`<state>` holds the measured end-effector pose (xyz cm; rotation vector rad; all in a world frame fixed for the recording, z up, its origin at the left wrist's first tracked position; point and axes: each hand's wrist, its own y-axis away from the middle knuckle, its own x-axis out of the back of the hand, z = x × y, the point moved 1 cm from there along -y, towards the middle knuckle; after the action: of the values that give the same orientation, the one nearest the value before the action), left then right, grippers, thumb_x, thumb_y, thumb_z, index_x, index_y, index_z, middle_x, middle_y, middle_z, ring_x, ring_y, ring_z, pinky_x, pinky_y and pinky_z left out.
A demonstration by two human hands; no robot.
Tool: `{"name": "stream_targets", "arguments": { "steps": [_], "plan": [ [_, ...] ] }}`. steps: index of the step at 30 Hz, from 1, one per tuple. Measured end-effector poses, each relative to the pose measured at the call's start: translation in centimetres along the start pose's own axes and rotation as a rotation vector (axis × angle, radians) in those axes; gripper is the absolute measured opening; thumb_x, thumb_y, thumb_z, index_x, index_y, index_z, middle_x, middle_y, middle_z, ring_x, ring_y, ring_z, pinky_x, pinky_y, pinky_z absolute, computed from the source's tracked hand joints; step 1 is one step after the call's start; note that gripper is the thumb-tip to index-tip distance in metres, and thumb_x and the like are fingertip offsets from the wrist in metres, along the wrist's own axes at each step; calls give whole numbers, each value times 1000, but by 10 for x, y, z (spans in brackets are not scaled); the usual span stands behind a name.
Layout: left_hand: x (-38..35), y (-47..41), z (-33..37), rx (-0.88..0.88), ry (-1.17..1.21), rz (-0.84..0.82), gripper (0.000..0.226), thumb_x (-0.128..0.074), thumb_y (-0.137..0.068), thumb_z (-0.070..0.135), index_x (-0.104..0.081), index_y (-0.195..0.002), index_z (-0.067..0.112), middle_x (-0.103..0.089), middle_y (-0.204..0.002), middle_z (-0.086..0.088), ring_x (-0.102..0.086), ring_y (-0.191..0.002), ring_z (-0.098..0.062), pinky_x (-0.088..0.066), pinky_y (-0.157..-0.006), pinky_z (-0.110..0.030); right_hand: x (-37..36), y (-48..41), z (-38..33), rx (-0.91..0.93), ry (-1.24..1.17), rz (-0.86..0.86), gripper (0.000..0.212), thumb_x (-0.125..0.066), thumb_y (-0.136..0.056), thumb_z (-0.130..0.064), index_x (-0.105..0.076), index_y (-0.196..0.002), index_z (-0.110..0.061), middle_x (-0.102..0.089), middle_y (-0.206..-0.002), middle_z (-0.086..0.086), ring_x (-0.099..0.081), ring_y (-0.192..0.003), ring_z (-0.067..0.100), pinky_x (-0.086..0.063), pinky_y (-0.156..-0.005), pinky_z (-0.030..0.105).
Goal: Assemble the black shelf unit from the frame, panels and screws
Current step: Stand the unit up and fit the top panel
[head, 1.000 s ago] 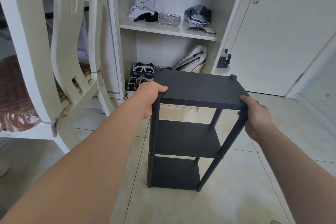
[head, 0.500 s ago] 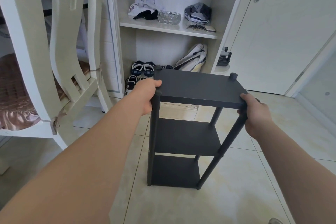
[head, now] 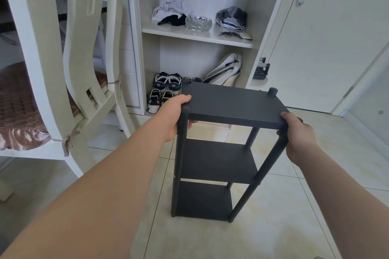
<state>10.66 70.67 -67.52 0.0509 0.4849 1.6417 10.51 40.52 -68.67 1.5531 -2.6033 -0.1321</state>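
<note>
The black shelf unit [head: 227, 107] stands upright on the tiled floor, with three flat panels carried by four round posts. My left hand [head: 172, 115] grips the top panel at its left edge, thumb on top and fingers underneath, beside the near-left post. My right hand [head: 296, 134] holds the near-right corner of the top panel and the post below it. The middle panel [head: 216, 162] and the bottom panel [head: 202, 202] are bare. A round post cap [head: 272, 92] sticks up at the far-right corner.
A white chair [head: 42, 65] with a brown cushion stands close on the left. Behind the unit an open white cupboard [head: 195, 35] holds clothes and a glass bowl [head: 198, 23], with shoes [head: 166, 88] and a bag below. A white door [head: 328, 44] is on the right.
The shelf unit has shifted slightly away from me toward the cupboard with both hands on it. My left thumb has moved along the top panel's left edge.
</note>
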Motion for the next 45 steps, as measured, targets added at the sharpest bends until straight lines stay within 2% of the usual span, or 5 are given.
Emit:
{"name": "stream_targets", "arguments": {
  "steps": [6,14,26,31,45],
  "plan": [
    [-1,-4,-2,-24,90,30,12,-64,-95,29,-66,-96,17,-74,-86,0,-66,-80,-18,-53,-67,-29,0,-1,1,14,-11,-2,22,-64,-89,-35,-58,-86,-14,-54,-75,-1,-51,-67,18,-40,-73,32],
    [-2,-4,-1,-18,113,31,10,-64,-94,23,-64,-100,15,-73,-102,-7,-69,-96,-27,-58,-74,-36,0,1,0,8,-28,8,22,-65,-88,-34,-56,-82,-14,-52,-72,2,-49,-66,18,-38,-69,31],
    [-2,-7,-2,-21,100,7,11,-67,-91,28,-65,-98,19,-73,-96,-1,-68,-89,-21,-56,-70,-33,1,4,1,-4,-48,5,22,-65,-90,-34,-56,-87,-14,-53,-78,0,-50,-68,17,-40,-68,29],
    [-4,-8,0,10,94,-25,15,-72,-88,27,-66,-99,18,-77,-79,4,-71,-71,-13,-56,-63,-26,2,4,1,-5,-48,4,22,-64,-91,-34,-55,-87,-15,-53,-80,1,-50,-69,17,-40,-69,29],
    [-5,-4,1,22,70,-29,7,-68,-92,21,-65,-97,17,-75,-73,2,-69,-80,-19,-54,-70,-30,3,6,-3,-7,-46,-2,20,-63,-93,-30,-55,-86,-13,-51,-77,2,-48,-67,16,-37,-64,27]
  ]
}}
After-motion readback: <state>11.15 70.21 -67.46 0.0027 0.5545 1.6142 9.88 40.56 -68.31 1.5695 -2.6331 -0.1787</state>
